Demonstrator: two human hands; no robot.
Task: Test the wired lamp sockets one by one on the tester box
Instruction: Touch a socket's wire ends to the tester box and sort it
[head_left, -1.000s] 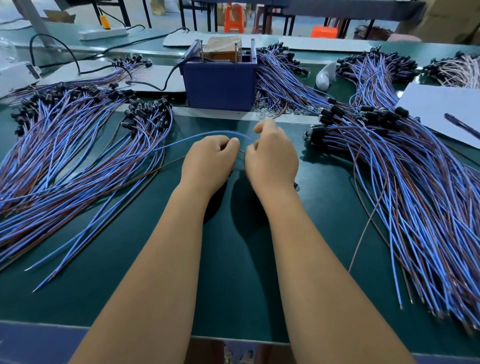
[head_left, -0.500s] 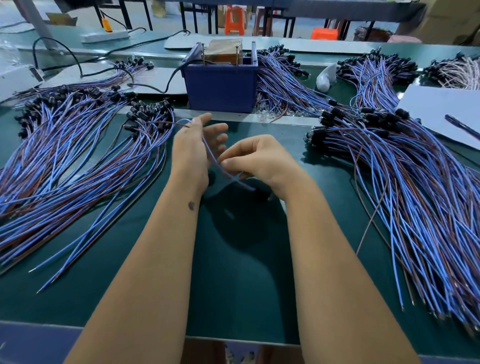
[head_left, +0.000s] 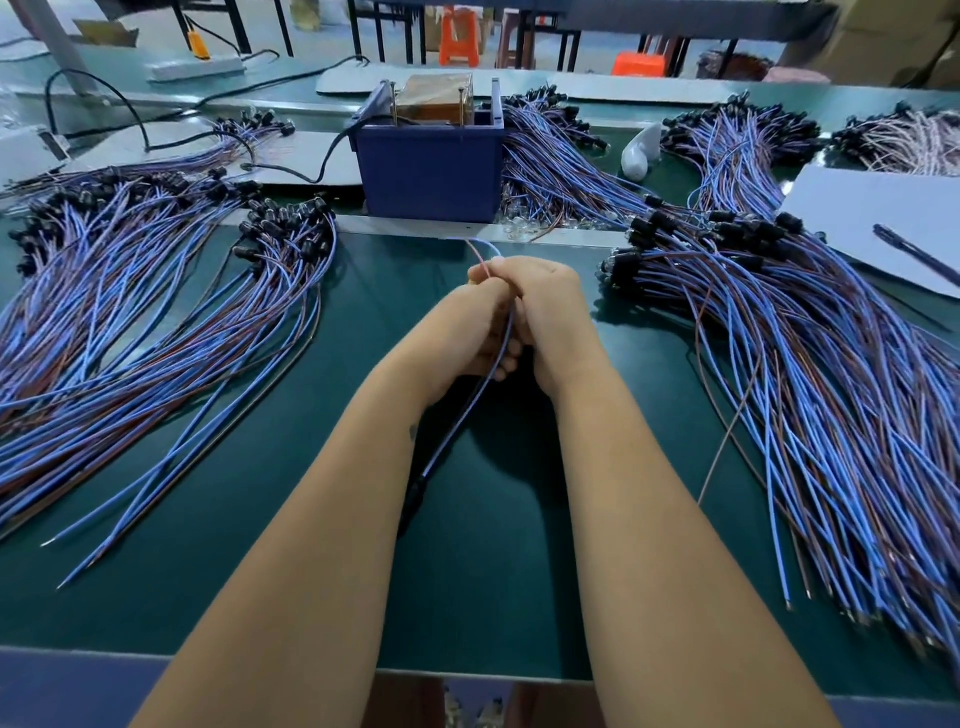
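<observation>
Just before the dark-blue plastic tester box (head_left: 431, 169), my left hand (head_left: 470, 332) and right hand (head_left: 550, 317) pinch one thin blue-and-brown wired lamp socket (head_left: 415, 493), its black socket end hanging toward me.

- Tester box (head_left: 432, 171): blue, open-topped, upright at the bench's far centre.
- Held socket lead (head_left: 470, 410): blue-and-brown pair; black socket (head_left: 415, 496) hangs low, wire ends point toward the box.
- Socket bundles: left (head_left: 130, 312), right (head_left: 805, 364).
</observation>
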